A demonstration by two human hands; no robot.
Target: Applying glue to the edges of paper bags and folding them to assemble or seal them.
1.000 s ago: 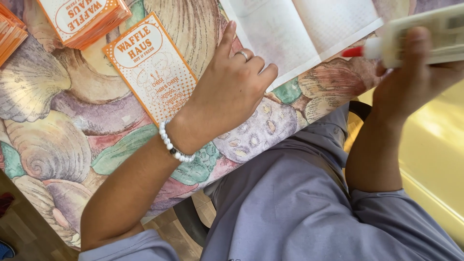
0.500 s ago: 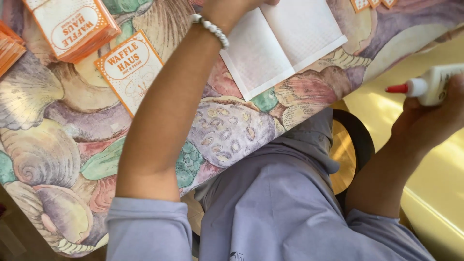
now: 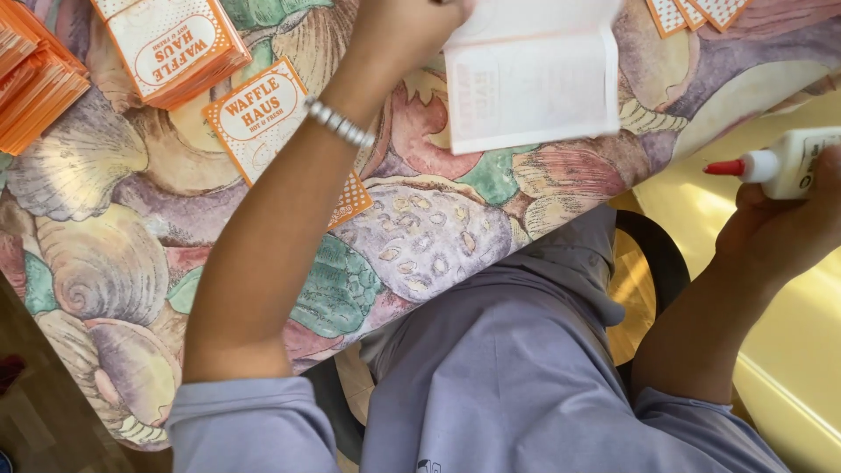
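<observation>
My left hand [image 3: 405,28] reaches across the table to the top of the view and rests on the near-left corner of a white folded paper sheet [image 3: 536,88], which lies blank side up. A beaded bracelet [image 3: 340,123] sits on that wrist. My right hand [image 3: 784,223] is off the table's edge at the right, shut on a white glue bottle [image 3: 802,162] whose red tip points left. A flat orange-and-white printed paper piece [image 3: 258,118] lies under my left forearm.
The tablecloth [image 3: 420,236] has a seashell pattern. A stack of printed orange-and-white pieces [image 3: 175,44] and a stack of orange edges [image 3: 35,88] sit at the far left. Several dotted orange pieces [image 3: 701,10] lie at the top right. My grey-clothed lap [image 3: 508,368] and a dark seat rim [image 3: 653,254] are below.
My left hand left the printed piece and moved up onto the white sheet. My right hand drew the glue bottle away from the sheet, out past the table's edge.
</observation>
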